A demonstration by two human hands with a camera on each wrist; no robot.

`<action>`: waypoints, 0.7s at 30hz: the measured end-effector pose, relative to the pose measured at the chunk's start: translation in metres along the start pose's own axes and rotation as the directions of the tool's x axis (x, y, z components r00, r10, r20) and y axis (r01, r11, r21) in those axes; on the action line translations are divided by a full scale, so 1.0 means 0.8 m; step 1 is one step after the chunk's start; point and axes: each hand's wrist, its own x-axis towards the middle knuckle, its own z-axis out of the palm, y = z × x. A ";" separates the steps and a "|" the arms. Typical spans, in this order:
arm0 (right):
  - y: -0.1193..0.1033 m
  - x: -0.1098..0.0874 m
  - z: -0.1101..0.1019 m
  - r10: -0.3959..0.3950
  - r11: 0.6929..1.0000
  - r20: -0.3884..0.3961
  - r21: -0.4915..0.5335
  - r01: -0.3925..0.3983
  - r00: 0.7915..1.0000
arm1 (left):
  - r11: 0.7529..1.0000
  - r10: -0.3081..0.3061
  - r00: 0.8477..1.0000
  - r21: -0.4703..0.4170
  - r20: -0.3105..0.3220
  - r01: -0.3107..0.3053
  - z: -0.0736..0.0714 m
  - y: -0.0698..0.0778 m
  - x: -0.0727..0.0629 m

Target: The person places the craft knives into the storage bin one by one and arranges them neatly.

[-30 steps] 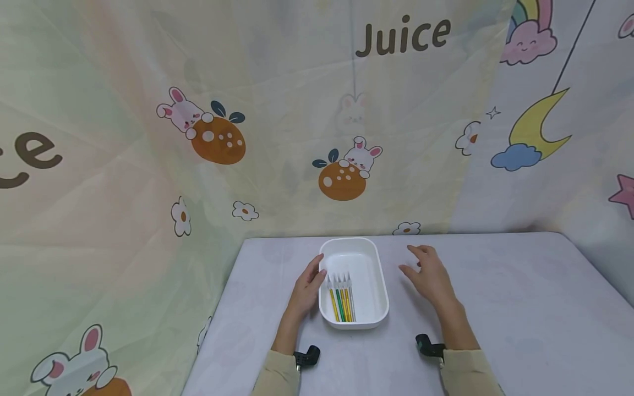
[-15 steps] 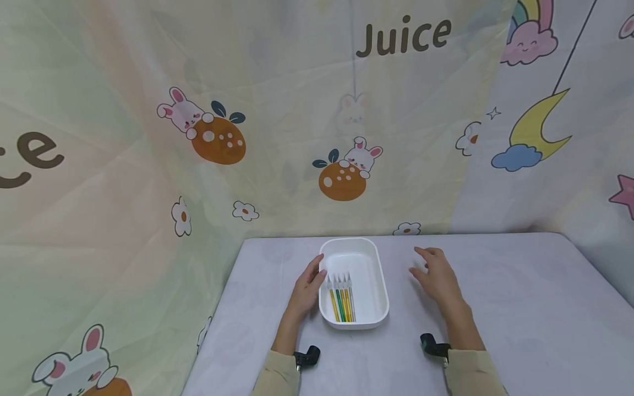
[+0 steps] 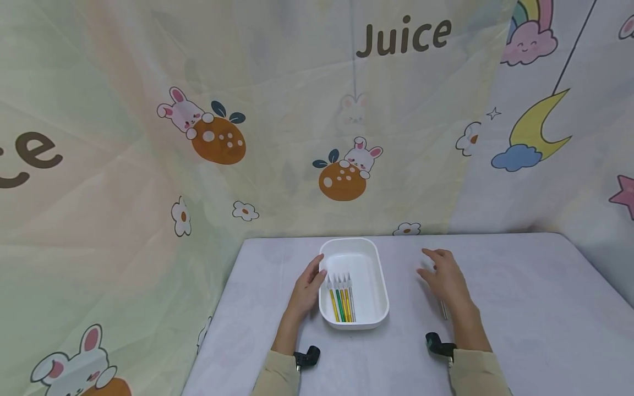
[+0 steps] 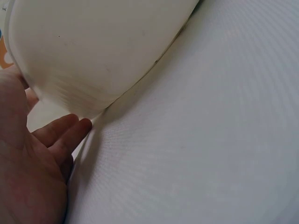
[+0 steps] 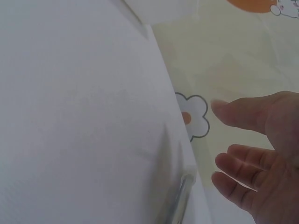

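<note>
A white tray (image 3: 369,283) stands on the table, and my left hand (image 3: 303,291) holds its left rim. In the left wrist view the fingers of that hand (image 4: 32,163) lie against the tray's outer wall (image 4: 103,51). Inside, at the left, are several slim sticks (image 3: 343,300) in yellow, green and grey with pale, fork-like tips. Right of the tray my right hand (image 3: 448,280) is over the table, thumb and fingers apart. A thin silvery rod (image 3: 444,311) shows partly beneath it; the right wrist view has one end of this rod (image 5: 182,200) on the cloth, apart from the fingers.
The table (image 3: 535,308) has a pale cloth, with its far edge just behind the tray. A printed curtain (image 3: 277,181) hangs behind and at the left. Both wrists carry small black cameras, one being the right camera (image 3: 438,345).
My right hand has moved steadily to the right, away from the tray, and the end of the rod now shows beneath it. My left hand and the tray have stayed still.
</note>
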 end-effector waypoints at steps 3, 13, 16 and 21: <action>0.000 0.000 -0.001 0.012 1.000 0.008 0.006 -0.012 1.000 | 1.000 -0.003 1.000 0.005 -0.001 0.003 0.000 -0.001 0.001; 0.010 -0.002 -0.002 0.035 0.999 0.034 -0.017 -0.034 0.999 | 1.000 -0.003 1.000 -0.007 0.006 0.003 0.000 0.000 0.000; 0.010 -0.003 -0.003 0.066 0.998 0.078 -0.029 -0.064 0.995 | 1.000 -0.008 1.000 -0.002 0.005 0.008 -0.001 0.000 0.001; 0.011 -0.004 -0.004 0.108 0.994 0.112 -0.041 -0.104 0.988 | 1.000 -0.006 1.000 0.001 0.007 0.006 -0.001 0.001 0.001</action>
